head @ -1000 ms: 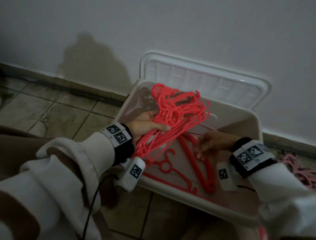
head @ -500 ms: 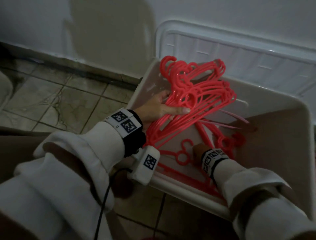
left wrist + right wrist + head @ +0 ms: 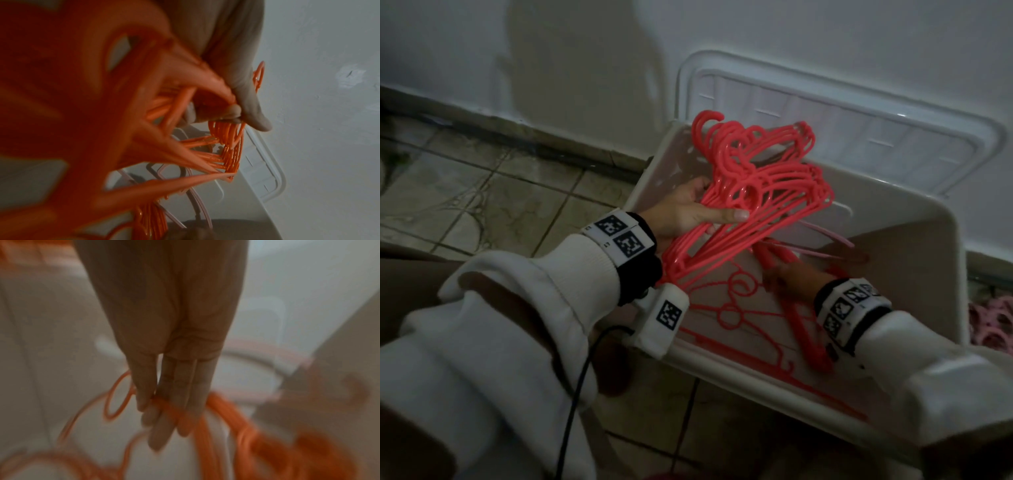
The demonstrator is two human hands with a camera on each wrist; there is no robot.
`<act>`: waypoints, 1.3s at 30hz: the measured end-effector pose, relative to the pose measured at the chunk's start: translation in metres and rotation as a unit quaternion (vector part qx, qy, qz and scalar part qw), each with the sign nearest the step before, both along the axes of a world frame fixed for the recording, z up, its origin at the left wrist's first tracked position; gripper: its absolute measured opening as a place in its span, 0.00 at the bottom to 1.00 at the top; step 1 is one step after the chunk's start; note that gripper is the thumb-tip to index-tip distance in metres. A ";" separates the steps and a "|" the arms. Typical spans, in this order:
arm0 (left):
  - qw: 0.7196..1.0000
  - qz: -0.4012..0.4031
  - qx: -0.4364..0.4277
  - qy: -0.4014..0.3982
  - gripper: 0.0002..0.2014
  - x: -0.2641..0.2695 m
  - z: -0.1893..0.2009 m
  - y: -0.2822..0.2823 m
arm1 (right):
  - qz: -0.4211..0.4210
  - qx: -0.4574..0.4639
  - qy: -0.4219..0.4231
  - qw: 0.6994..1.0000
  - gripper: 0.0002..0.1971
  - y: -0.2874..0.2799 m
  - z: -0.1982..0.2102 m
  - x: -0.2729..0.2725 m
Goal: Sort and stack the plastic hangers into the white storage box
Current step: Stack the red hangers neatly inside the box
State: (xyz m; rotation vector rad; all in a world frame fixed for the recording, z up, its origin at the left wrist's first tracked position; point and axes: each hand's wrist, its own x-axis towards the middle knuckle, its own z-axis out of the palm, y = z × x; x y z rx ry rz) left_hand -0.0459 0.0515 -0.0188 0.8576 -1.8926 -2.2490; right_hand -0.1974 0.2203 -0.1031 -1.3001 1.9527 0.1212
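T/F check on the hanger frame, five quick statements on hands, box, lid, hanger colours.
1. The left hand holds a bundle of red hangers. True.
2. The right hand is outside the white box. False: it reaches inside, among loose red hangers.
3. The lid is shut on the box. False: it leans on the wall behind.
4. Pink hangers lie on the floor to the right. True.
5. The box holds only blue hangers. False: red, some pale pink.
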 end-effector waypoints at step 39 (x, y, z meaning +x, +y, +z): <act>0.997 -0.062 -0.008 -0.043 0.33 0.014 0.008 0.027 | -0.179 -0.379 -0.124 0.900 0.17 0.015 0.084 -0.031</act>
